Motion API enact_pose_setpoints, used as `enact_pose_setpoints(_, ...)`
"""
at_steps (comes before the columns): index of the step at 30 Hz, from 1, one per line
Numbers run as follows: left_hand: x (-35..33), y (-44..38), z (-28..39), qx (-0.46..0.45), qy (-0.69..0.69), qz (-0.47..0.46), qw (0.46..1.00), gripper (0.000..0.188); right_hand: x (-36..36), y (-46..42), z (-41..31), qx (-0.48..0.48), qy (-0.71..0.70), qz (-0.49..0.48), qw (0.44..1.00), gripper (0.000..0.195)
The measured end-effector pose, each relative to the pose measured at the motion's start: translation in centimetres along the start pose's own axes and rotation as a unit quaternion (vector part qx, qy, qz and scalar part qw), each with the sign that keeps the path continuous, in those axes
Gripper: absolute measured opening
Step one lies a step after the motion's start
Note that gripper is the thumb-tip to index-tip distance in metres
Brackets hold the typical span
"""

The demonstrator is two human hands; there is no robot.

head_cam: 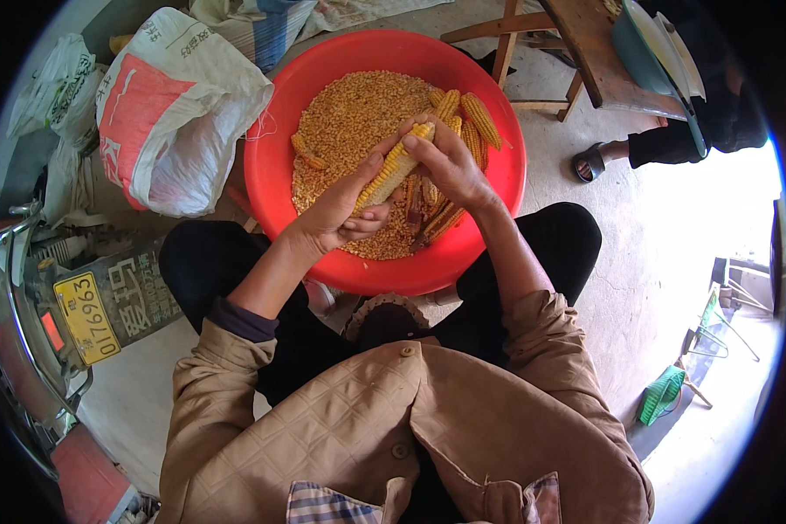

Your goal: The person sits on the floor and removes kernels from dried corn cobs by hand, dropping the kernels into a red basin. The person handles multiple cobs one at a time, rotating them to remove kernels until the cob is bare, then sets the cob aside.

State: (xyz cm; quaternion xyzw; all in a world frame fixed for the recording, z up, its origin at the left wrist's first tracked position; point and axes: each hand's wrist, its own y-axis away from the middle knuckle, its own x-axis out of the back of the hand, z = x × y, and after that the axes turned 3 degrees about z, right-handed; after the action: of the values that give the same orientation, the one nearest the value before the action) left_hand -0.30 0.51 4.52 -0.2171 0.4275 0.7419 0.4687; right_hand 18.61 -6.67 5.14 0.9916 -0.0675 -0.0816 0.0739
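A partly shelled corn cob (396, 171) lies slantwise between my hands, yellow kernels along its upper side and bare pale cob along its lower side. My left hand (344, 213) wraps its lower end. At the upper end my right hand (450, 160) grips it, with the thumb pressed on the kernels. Below them stands a red plastic basin (380, 278) holding a heap of loose corn kernels (354, 108). Several more cobs (480, 121) lie at the basin's right side, partly hidden by my right hand and wrist. A short cob piece (309, 152) rests on the kernels at left.
An open woven plastic sack (183, 118) stands left of the basin. Farther left is a vehicle's rear with a yellow plate (86, 319). A wooden bench (586, 49) bears bowls (645, 52) at upper right. A person's sandalled foot (589, 162) is beneath it.
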Motion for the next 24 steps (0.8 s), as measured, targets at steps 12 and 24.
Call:
enact_pose_setpoints(12, 1.1, -0.9, 0.2, -0.047, -0.196, 0.1, 0.974, 0.06, -0.1, -0.8, 0.8, 0.033, -0.223, -0.009, 0.974, 0.031)
enact_pose_setpoints(24, 1.5, -0.3, -0.7, 0.04, -0.032, 0.067, 0.996, 0.058, -0.7, -0.5, 2.2, 0.023, -0.117, 0.042, 0.992, 0.031)
